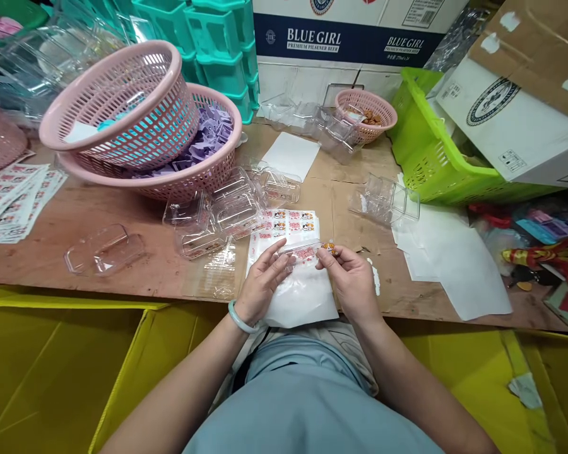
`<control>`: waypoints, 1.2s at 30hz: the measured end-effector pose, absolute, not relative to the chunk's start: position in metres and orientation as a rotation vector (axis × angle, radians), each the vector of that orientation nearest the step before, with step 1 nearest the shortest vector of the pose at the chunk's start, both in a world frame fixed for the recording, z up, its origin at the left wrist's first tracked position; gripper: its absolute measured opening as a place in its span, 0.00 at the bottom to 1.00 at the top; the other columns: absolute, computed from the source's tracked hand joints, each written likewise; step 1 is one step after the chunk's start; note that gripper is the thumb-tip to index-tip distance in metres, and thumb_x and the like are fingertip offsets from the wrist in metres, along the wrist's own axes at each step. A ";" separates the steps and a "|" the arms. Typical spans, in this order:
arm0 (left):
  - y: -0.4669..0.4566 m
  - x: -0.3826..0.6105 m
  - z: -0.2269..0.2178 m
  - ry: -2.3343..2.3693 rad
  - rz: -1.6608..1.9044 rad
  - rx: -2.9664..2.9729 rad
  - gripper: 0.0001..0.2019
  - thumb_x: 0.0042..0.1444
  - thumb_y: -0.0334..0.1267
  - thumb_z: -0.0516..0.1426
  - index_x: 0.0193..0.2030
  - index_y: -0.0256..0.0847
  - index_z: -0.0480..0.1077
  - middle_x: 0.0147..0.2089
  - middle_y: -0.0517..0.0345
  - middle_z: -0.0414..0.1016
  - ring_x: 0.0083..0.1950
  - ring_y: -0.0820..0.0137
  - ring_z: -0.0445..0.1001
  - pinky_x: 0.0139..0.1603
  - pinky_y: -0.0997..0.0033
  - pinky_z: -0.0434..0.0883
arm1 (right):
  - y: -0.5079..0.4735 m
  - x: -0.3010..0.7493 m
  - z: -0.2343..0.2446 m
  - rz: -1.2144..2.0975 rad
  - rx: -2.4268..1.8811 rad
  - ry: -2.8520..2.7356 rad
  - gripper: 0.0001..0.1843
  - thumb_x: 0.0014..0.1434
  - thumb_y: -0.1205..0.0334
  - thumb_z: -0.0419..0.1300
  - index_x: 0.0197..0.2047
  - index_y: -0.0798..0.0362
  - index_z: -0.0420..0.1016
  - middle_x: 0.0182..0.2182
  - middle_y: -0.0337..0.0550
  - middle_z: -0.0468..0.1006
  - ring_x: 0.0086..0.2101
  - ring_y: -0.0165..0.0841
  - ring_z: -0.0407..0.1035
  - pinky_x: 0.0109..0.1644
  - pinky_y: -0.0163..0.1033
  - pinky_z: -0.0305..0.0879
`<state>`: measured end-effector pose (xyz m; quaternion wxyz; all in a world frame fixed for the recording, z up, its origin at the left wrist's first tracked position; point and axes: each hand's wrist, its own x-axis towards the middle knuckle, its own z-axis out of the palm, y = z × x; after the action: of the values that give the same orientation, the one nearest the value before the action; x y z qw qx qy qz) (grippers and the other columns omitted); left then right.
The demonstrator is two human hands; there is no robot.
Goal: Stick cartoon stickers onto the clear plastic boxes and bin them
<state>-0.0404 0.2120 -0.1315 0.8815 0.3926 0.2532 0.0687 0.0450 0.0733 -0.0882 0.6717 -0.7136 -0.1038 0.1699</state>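
Between my hands, above a sheet of stickers (pixel 297 221), is a small clear plastic case (pixel 299 253). Its left end is in the fingers of my left hand (pixel 261 284), closed around it, with a pale bracelet at the wrist. My right hand (pixel 355 282) pinches a sticker (pixel 329 247) with a small orange-and-white cartoon figure at the case's right end. Red print shows at the case; whether it lies on the case or on the sheet behind, I cannot tell. White backing paper (pixel 303 308) hangs over the table edge below my hands.
Several clear plastic cases (pixel 234 208) lie left of the sheet. Pink baskets (pixel 170 183) with purple pieces stand behind them. More sticker sheets (pixel 16 202) lie at far left, white papers (pixel 447 258) at right. A green crate (pixel 435 157) and cardboard box (pixel 520 120) stand back right.
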 end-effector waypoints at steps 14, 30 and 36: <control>0.214 -0.039 -0.133 0.532 0.141 0.715 0.24 0.52 0.41 0.65 0.56 0.44 0.72 0.45 0.53 0.78 0.46 0.70 0.76 0.52 0.67 0.69 | 0.076 0.032 -0.099 0.220 -1.716 -0.310 0.12 0.58 0.53 0.63 0.29 0.53 0.74 0.31 0.37 0.65 0.34 0.30 0.61 0.38 0.35 0.57; 0.214 -0.038 -0.134 0.518 0.142 0.736 0.23 0.53 0.42 0.64 0.56 0.44 0.72 0.46 0.52 0.78 0.47 0.69 0.76 0.50 0.67 0.71 | 0.078 0.039 -0.095 0.230 -1.789 -0.358 0.11 0.57 0.55 0.63 0.28 0.52 0.76 0.30 0.37 0.66 0.32 0.30 0.61 0.38 0.37 0.58; 0.214 -0.038 -0.132 0.517 0.140 0.748 0.24 0.53 0.44 0.64 0.57 0.44 0.71 0.48 0.52 0.77 0.49 0.68 0.75 0.51 0.66 0.70 | 0.079 0.040 -0.095 0.196 -1.808 -0.374 0.13 0.58 0.54 0.63 0.26 0.52 0.75 0.29 0.37 0.66 0.33 0.31 0.62 0.39 0.37 0.59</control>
<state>-0.0381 0.2142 -0.1325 0.8960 0.3611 0.2496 0.0674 0.0395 0.0791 -0.0951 0.5993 -0.7796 -0.1611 0.0847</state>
